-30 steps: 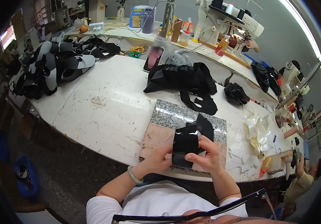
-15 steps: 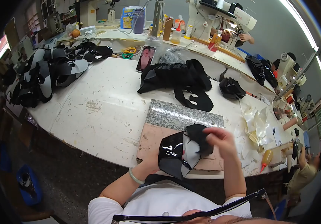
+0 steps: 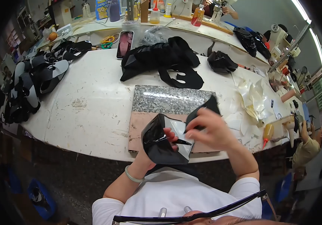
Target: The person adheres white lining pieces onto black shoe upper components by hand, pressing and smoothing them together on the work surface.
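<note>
My left hand (image 3: 144, 159) is closed around a glossy black shoe upper (image 3: 155, 137) with a pale grey inner side. Its fingertips show through the upper's opening. Just to the right, my right hand (image 3: 214, 129) pinches a matte black cut piece (image 3: 210, 106), which sticks up beyond the fingers. Part of that piece is hidden behind the hand. Both parts are held over a work block, half speckled stone slab (image 3: 168, 98) and half pinkish board (image 3: 138, 129).
Behind the slab lies a stack of black pieces (image 3: 161, 60), with a phone (image 3: 125, 44) beside it. More grey and black uppers (image 3: 26, 82) are heaped at left. Cream sheet scraps (image 3: 250, 99) and a yellow bottle (image 3: 268, 134) lie right. Co-workers sit farther off.
The matte black piece has come away from the upper, raised in my right hand. My left hand has turned the upper, and its fingers now show through the opening. The camera view has shifted.
</note>
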`<state>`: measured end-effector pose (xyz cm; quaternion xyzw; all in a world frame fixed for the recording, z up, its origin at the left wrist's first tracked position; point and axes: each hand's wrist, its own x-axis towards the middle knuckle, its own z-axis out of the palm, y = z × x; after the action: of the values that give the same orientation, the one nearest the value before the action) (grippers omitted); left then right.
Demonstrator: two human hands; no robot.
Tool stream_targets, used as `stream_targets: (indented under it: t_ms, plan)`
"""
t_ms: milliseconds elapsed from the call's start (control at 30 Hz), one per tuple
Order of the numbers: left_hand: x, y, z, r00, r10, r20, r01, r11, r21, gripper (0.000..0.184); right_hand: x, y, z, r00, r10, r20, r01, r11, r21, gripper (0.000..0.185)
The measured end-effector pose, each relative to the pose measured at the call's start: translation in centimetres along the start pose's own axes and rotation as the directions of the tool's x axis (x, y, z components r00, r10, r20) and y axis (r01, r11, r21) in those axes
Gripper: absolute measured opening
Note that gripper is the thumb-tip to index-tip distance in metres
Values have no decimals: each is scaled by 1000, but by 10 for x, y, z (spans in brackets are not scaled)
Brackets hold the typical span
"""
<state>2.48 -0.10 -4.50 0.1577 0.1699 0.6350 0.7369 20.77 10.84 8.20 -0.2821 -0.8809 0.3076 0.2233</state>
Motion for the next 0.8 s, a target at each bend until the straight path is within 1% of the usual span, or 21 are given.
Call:
stream_targets:
  t_ms: [33,67,100,133,167,200,233,267,300,333,400,433,467,500,533,567,667,700,733,800]
  plan:
    - [-1,-1,6,1000,8,23,-12,988,153,44,-6,-3,11,997,40,64,-37,998,-52,28]
    - [-2,-1,12,999,16,50,-30,952,304,44,-13,0,23,995,55,82,-56,998,17,37]
    - [0,0,16,996,24,81,-58,890,452,44,-18,0,28,997,51,65,-53,998,33,40]
    - [1,-1,17,988,83,127,-148,706,693,45,-21,-1,32,998,38,46,-40,998,50,44]
    - [3,-6,17,976,109,190,-218,582,784,45,-26,0,34,999,38,27,-38,999,13,46]
    - [8,-11,14,959,128,253,-283,439,853,46,-30,1,35,999,33,8,-33,999,-23,49]
    - [15,-12,9,880,139,454,-466,65,883,48,-33,-1,36,1000,7,-14,-7,1000,9,47]
    - [17,-19,1,930,63,362,-366,240,899,47,-36,0,46,998,37,-54,-30,990,134,43]
    - [20,-13,5,876,83,475,-479,38,877,45,-38,1,46,997,72,-36,-65,983,171,41]
    - [20,-8,11,811,74,580,-564,-163,810,43,-40,2,45,994,110,-16,-104,973,207,40]
    - [13,2,21,880,56,472,-475,115,873,38,-45,16,46,990,133,-56,-117,966,229,39]
    - [10,3,17,936,7,351,-350,104,931,33,-46,22,45,987,145,-75,-123,963,240,38]
    - [11,6,13,967,-84,239,-217,214,952,32,-46,23,43,986,147,-79,-120,952,283,38]
    - [13,10,10,973,-188,132,-69,309,949,31,-46,23,42,985,152,-83,-117,938,327,37]
    - [14,12,8,953,-300,33,89,385,918,30,-47,24,41,983,160,-86,-117,922,370,37]
    - [14,11,7,940,-340,-4,168,455,874,28,-49,29,44,989,107,-99,-62,926,373,35]
    - [21,4,-2,956,-293,-1,151,489,859,28,-49,27,47,992,56,-117,-3,913,408,35]
    - [24,3,-3,964,-266,-11,189,653,734,27,-49,31,46,991,32,-131,23,917,398,34]
    - [27,2,-3,970,-243,-28,214,789,576,26,-50,30,44,989,69,-129,-10,910,415,34]
    - [30,-1,6,982,-180,-48,184,899,398,25,-53,27,40,982,146,-119,-78,889,451,34]
